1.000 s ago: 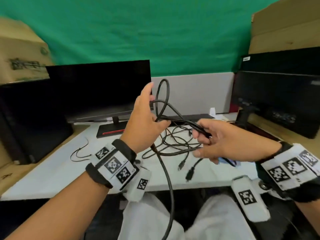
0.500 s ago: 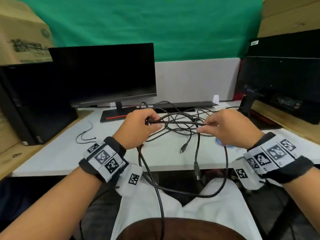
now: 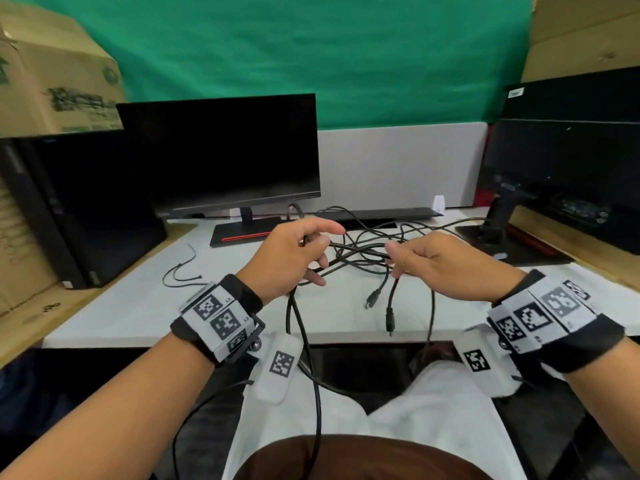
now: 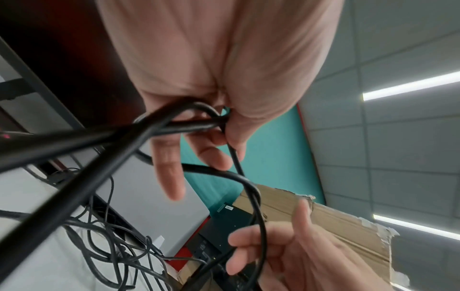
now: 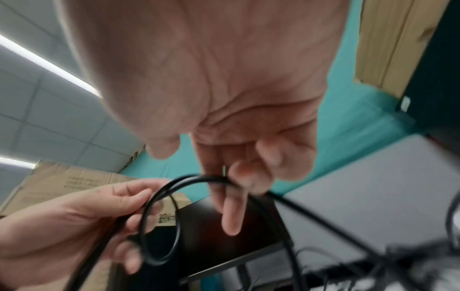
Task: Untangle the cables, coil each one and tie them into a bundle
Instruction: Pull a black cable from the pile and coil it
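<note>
Several black cables (image 3: 360, 239) lie tangled on the white desk (image 3: 138, 306). My left hand (image 3: 320, 242) grips a few strands of black cable (image 4: 179, 124) in curled fingers, just above the desk's front edge. My right hand (image 3: 398, 259) pinches the same black cable (image 5: 199, 180) between thumb and fingers, a short way to the right. A short stretch of cable runs between the two hands. Two connector ends (image 3: 372, 301) dangle below the right hand. Long strands (image 3: 313, 375) hang from the left hand down over my lap.
A dark monitor (image 3: 221, 157) stands behind the tangle, with a second monitor (image 3: 568, 174) at the right. A black PC tower (image 3: 86, 216) and a cardboard box (image 3: 52, 74) fill the left side. One thin loose cable (image 3: 180, 275) lies on the desk's left.
The left hand has come down from holding a loop up high and has closed its fingers round the strands. Both hands now sit low and level over the desk's front edge.
</note>
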Demonstrator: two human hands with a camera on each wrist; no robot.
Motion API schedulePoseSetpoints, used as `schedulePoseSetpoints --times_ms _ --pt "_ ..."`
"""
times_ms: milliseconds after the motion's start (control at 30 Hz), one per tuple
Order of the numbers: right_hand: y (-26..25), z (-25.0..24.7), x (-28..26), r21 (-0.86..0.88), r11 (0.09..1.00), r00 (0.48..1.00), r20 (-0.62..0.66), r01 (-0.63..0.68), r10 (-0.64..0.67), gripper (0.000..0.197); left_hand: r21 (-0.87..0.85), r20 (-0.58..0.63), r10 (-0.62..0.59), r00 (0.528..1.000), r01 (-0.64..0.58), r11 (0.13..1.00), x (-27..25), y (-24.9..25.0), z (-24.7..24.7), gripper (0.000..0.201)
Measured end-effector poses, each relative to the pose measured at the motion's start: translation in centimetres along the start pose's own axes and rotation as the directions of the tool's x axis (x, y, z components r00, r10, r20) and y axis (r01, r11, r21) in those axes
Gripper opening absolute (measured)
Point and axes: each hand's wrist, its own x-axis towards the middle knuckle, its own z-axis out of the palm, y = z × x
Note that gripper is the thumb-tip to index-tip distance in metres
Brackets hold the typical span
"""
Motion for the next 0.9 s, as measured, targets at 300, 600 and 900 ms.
schedulePoseSetpoints --times_ms 300,600,900 --pt "-1.4 1.8 1.2 0.718 0.68 0.907 -0.175 -0.149 0.384 0.015 0.062 0.223 0.037 0.974 -0.052 0.997 -1.1 0.6 1.9 0.028" --pt "0.1 3.7 0.2 0.325 0.94 0.994 -0.045 0.107 -0.098 0.014 -0.394 -0.086 -0.241 0.967 0.189 0.9 0.6 -0.4 -0.6 0.026" --pt "-0.4 6.7 -0.6 -0.481 0.847 0.965 0.232 0.226 -0.125 0.011 -0.336 0.216 -0.196 0.956 0.262 0.905 -0.5 0.2 2.1 0.046"
